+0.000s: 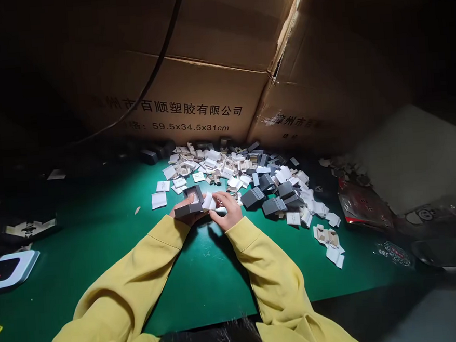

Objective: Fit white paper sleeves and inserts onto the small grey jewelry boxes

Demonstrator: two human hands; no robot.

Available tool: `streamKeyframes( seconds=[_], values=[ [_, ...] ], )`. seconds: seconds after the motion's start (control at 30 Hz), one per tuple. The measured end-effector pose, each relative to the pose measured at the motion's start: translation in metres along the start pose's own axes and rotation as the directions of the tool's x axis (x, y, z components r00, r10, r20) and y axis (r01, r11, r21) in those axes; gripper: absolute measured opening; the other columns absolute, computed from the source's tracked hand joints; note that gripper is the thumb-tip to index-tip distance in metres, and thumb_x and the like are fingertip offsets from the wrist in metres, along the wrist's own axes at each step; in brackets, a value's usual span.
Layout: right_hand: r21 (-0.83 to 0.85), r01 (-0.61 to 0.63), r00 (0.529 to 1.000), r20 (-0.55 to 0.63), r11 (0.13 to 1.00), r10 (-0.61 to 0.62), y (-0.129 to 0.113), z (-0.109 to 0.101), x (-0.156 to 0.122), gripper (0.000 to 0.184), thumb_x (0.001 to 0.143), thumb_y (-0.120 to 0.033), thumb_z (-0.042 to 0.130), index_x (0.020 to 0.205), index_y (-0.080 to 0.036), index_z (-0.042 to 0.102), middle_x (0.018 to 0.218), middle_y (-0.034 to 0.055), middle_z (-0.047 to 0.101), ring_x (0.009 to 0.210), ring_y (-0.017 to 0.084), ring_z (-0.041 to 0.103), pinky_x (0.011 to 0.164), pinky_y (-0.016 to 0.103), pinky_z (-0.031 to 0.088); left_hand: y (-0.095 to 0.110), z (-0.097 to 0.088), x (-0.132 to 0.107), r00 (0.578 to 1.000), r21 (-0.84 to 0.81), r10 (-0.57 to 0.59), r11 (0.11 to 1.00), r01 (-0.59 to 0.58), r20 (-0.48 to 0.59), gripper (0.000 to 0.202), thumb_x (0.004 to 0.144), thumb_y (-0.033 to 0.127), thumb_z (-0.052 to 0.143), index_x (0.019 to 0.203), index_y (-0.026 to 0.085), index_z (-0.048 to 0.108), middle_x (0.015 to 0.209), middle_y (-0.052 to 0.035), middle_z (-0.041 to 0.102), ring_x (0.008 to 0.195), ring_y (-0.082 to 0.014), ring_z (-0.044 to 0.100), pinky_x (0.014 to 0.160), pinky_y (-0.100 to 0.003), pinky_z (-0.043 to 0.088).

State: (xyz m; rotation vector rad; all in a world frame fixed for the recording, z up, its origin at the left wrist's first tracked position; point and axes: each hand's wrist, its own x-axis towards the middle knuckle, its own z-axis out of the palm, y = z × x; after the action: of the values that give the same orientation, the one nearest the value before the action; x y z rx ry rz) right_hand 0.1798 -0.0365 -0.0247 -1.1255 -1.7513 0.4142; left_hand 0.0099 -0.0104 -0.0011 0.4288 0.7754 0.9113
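Note:
My left hand (181, 208) grips a small dark grey box (189, 209) that stands open, its lighter inside facing up. A folded white paper piece (209, 202) sits at the box's right end, pinched between the thumb and fingers of my right hand (227, 211). Both hands are close together above the green table (204, 277). Just beyond them lies a heap of folded white paper pieces (228, 171). Several closed dark grey boxes (274, 206) lie to the right of my right hand.
Large brown cardboard cartons (191, 85) with printed writing form a wall behind the table. A black cable (158, 66) hangs before them. At the left edge lies a white-rimmed device (27, 266). A red plastic packet (359, 206) lies on the right.

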Motion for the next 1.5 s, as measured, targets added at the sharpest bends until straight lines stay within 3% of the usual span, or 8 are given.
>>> streamKeyframes(
  seconds=[0.27,0.37,0.53,0.8,0.9,1.07,1.33,1.5],
  values=[
    [-0.137,0.041,0.999,-0.01,0.99,-0.043,0.01,0.006,-0.002,0.04,0.081,-0.03,0.063,0.118,-0.017,0.061,0.11,0.0139,0.064,0.1,0.023,0.065,0.08,0.033,0.06,-0.001,0.006,-0.004,1.0,0.042,0.002,0.999,-0.002,-0.003,0.029,0.095,0.03,0.049,0.093,0.01,0.069,0.093,-0.0143,0.074,0.088,-0.0246,0.072,0.085,-0.039,0.059],
    [-0.131,-0.037,0.999,-0.036,0.991,0.032,0.009,-0.002,0.0,0.038,0.081,-0.029,0.062,0.116,-0.015,0.063,0.113,0.0151,0.063,0.104,0.024,0.063,0.085,0.034,0.058,-0.001,0.005,-0.003,0.993,0.101,0.099,0.991,-0.092,-0.062,0.028,0.093,0.034,0.055,0.099,0.01,0.068,0.1,-0.0159,0.074,0.087,-0.0258,0.073,0.081,-0.041,0.061],
    [0.103,-0.325,0.935,-0.111,0.94,0.335,0.005,-0.017,0.008,0.038,0.078,-0.034,0.065,0.113,-0.019,0.064,0.111,0.0103,0.065,0.082,0.016,0.064,0.075,0.03,0.06,-0.001,0.002,0.001,0.958,0.246,0.269,0.939,-0.239,-0.098,0.049,0.08,0.039,0.073,0.117,0.009,0.06,0.108,-0.0189,0.072,0.09,-0.0298,0.073,0.074,-0.041,0.061],
    [0.495,-0.471,0.833,-0.02,0.73,0.552,0.019,-0.005,0.008,0.052,0.067,-0.042,0.075,0.112,-0.018,0.063,0.105,0.0102,0.069,0.085,0.018,0.068,0.079,0.034,0.06,0.002,-0.003,0.0,0.992,0.16,0.117,0.98,-0.122,0.041,0.046,0.071,0.032,0.076,0.111,0.011,0.065,0.114,-0.0187,0.071,0.108,-0.0336,0.067,0.085,-0.045,0.058],
    [0.511,-0.486,0.825,-0.002,0.709,0.566,0.023,-0.006,0.009,0.054,0.066,-0.045,0.076,0.111,-0.018,0.064,0.104,0.0104,0.071,0.087,0.02,0.068,0.081,0.036,0.06,0.0,-0.004,0.0,0.991,0.2,0.1,0.973,-0.115,0.084,0.055,0.065,0.037,0.083,0.111,0.011,0.067,0.112,-0.0181,0.072,0.107,-0.0337,0.067,0.083,-0.042,0.058],
    [0.465,-0.461,0.859,0.021,0.756,0.511,0.022,-0.003,0.009,0.051,0.07,-0.046,0.074,0.111,-0.018,0.065,0.102,0.0095,0.073,0.089,0.02,0.07,0.084,0.037,0.06,-0.006,-0.002,0.001,0.984,0.355,0.175,0.921,-0.162,-0.005,0.064,0.056,0.049,0.087,0.105,0.011,0.071,0.105,-0.0148,0.073,0.096,-0.0303,0.068,0.077,-0.039,0.058],
    [0.454,-0.433,0.888,0.064,0.779,0.456,0.013,0.014,0.001,0.043,0.079,-0.041,0.066,0.116,-0.021,0.06,0.11,0.0091,0.071,0.096,0.019,0.07,0.088,0.037,0.059,-0.011,-0.001,0.004,0.976,0.38,0.218,0.904,-0.194,-0.021,0.086,0.05,0.042,0.091,0.126,0.012,0.065,0.087,-0.0078,0.073,0.067,-0.0164,0.064,0.065,-0.031,0.056],
    [0.452,-0.467,0.878,0.134,0.76,0.46,0.017,0.016,0.003,0.044,0.073,-0.04,0.072,0.111,-0.02,0.062,0.105,0.008,0.073,0.094,0.019,0.071,0.09,0.036,0.058,-0.012,-0.005,0.008,0.979,0.374,0.199,0.912,-0.168,-0.044,0.093,0.048,0.04,0.092,0.132,0.014,0.062,0.094,-0.0089,0.075,0.073,-0.0182,0.067,0.07,-0.032,0.057]
  ],
)
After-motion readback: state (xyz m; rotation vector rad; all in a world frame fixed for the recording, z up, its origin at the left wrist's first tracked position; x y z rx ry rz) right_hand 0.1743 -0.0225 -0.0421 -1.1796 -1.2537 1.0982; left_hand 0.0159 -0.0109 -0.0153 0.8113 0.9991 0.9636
